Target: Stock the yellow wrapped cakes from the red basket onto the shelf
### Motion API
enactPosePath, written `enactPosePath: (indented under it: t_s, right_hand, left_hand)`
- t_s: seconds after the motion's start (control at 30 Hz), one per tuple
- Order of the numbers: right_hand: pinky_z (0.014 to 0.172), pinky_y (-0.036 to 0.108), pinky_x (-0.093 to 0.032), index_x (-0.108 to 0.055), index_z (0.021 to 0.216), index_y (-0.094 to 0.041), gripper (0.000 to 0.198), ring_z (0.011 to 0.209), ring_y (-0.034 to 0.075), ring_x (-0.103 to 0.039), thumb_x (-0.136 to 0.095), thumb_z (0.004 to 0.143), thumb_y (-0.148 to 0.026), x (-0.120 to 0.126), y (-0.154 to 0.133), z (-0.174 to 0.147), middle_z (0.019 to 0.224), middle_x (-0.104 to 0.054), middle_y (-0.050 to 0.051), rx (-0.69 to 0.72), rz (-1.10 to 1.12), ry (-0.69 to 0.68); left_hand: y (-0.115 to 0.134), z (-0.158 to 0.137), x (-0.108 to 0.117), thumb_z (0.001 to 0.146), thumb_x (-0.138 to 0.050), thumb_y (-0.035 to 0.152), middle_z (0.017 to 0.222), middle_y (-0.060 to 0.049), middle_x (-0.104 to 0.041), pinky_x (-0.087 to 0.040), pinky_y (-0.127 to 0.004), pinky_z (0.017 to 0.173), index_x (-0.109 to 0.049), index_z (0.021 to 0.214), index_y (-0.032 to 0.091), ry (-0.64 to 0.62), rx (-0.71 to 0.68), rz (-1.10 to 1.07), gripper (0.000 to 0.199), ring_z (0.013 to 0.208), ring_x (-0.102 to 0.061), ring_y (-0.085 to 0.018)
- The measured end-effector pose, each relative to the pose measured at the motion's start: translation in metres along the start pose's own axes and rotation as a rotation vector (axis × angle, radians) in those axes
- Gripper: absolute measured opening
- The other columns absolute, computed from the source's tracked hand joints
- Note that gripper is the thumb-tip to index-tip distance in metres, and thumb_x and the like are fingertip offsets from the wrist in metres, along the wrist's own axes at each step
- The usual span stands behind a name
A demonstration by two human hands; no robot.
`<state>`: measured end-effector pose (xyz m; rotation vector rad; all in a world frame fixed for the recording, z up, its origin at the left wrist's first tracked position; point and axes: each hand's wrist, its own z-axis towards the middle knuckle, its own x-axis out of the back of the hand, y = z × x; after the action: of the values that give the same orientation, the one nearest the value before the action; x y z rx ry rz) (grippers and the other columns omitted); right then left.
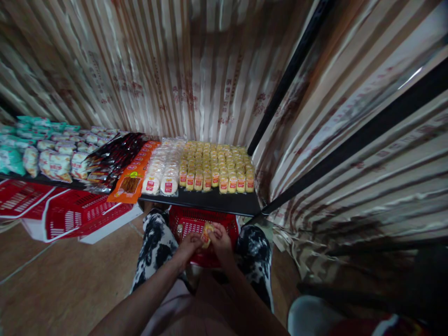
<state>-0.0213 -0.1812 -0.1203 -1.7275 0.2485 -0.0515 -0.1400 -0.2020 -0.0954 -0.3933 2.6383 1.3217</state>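
Note:
Between my knees, both hands are closed on one small yellow wrapped snack cake [206, 236] with a red label. My left hand [191, 244] pinches its left side, and my right hand [220, 237] grips it from the right and above. Beneath them is a red plastic basket [231, 221] with slotted walls; a small clear-wrapped item [179, 230] lies at its left side. On the black shelf [210, 200] just beyond, rows of similar yellow snack cakes [217, 163] stand close together, with gaps between some front ones.
Left along the shelf are white round wrapped cakes [164, 170], an orange snack packet [131, 179], dark packets [114, 158], and white [56, 161] and teal bags [12, 156]. More red baskets [77, 210] sit below. Black poles [290, 79] and a striped curtain [210, 93] border the shelf.

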Motion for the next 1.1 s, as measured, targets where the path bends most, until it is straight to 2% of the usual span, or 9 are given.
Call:
enactPosePath:
  t_s: [0.13,0.3,0.4,0.47,0.63,0.73,0.87,1.1]
  right_hand:
    - [0.064,0.03,-0.053,-0.059,0.094,-0.019,0.038,0.069,0.017,-0.065,-0.067,0.062,-0.038,0.001,-0.01,0.008,0.075,-0.068,0.003,0.068,-0.06,-0.077]
    - [0.066,0.032,-0.054,-0.057,0.102,-0.019,0.042,0.072,0.018,-0.066,-0.064,0.066,-0.038,0.003,-0.012,0.009,0.081,-0.069,0.005,0.089,-0.068,-0.105]
    - [0.07,0.033,-0.055,-0.053,0.111,-0.018,0.047,0.078,0.018,-0.066,-0.061,0.07,-0.038,0.004,-0.013,0.011,0.095,-0.068,0.01,0.114,-0.059,-0.054]
    - [0.073,0.034,-0.054,-0.051,0.115,-0.017,0.047,0.084,0.019,-0.065,-0.059,0.073,-0.036,0.004,-0.018,0.012,0.102,-0.066,0.012,0.185,-0.101,0.004]
    - [0.089,0.039,-0.046,-0.061,0.105,-0.021,0.028,0.101,0.02,-0.057,-0.05,0.08,-0.029,0.005,-0.041,0.016,0.111,-0.062,0.009,0.497,-0.454,0.034]
    - [0.096,0.042,-0.04,-0.063,0.104,-0.022,0.028,0.109,0.021,-0.051,-0.048,0.08,-0.024,0.005,-0.054,0.022,0.115,-0.06,0.008,0.622,-0.633,0.046]
    - [0.097,0.043,-0.038,-0.06,0.111,-0.02,0.036,0.112,0.022,-0.048,-0.046,0.078,-0.02,0.004,-0.06,0.039,0.118,-0.058,0.009,0.658,-0.715,0.043]
    - [0.094,0.04,-0.041,-0.057,0.114,-0.016,0.041,0.109,0.021,-0.048,-0.039,0.077,-0.014,0.004,-0.059,0.073,0.117,-0.058,0.01,0.646,-0.744,0.073]
  left_hand:
    - [0.009,0.005,-0.004,0.052,-0.073,0.023,0.048,0.009,-0.049,-0.034,-0.017,0.046,-0.051,0.063,0.016,-0.089,-0.097,0.159,0.027,0.043,-0.043,-0.005]
    - [0.02,0.007,-0.014,0.054,-0.073,0.029,0.052,0.008,-0.048,-0.034,-0.018,0.049,-0.054,0.066,0.015,-0.095,-0.186,0.225,0.026,0.049,-0.045,-0.006]
    - [0.03,0.014,-0.021,0.056,-0.072,0.029,0.053,0.007,-0.048,-0.036,-0.018,0.051,-0.053,0.064,0.015,-0.015,-0.255,0.26,0.025,0.051,-0.046,-0.007]
    - [0.037,0.021,-0.026,0.059,-0.07,0.027,0.056,0.006,-0.05,-0.037,-0.019,0.053,-0.053,0.066,0.015,0.053,-0.314,0.294,0.022,0.053,-0.047,-0.008]
    - [0.057,0.042,-0.039,0.068,-0.062,0.022,0.061,0.005,-0.052,-0.04,-0.018,0.055,-0.056,0.071,0.015,0.09,-0.414,0.408,0.01,0.056,-0.049,-0.008]
    - [0.069,0.052,-0.045,0.071,-0.06,0.02,0.063,0.004,-0.051,-0.042,-0.02,0.059,-0.059,0.073,0.016,0.175,-0.506,0.543,0.006,0.06,-0.05,-0.009]
    - [0.084,0.062,-0.053,0.074,-0.058,0.023,0.07,0.001,-0.05,-0.043,-0.023,0.065,-0.063,0.085,0.015,0.316,-0.641,0.66,0.015,0.065,-0.051,-0.011]
    - [0.105,0.082,-0.075,0.078,-0.058,0.025,0.076,0.0,-0.052,-0.043,-0.024,0.069,-0.06,0.099,0.015,0.373,-0.689,0.696,0.024,0.067,-0.051,-0.011]
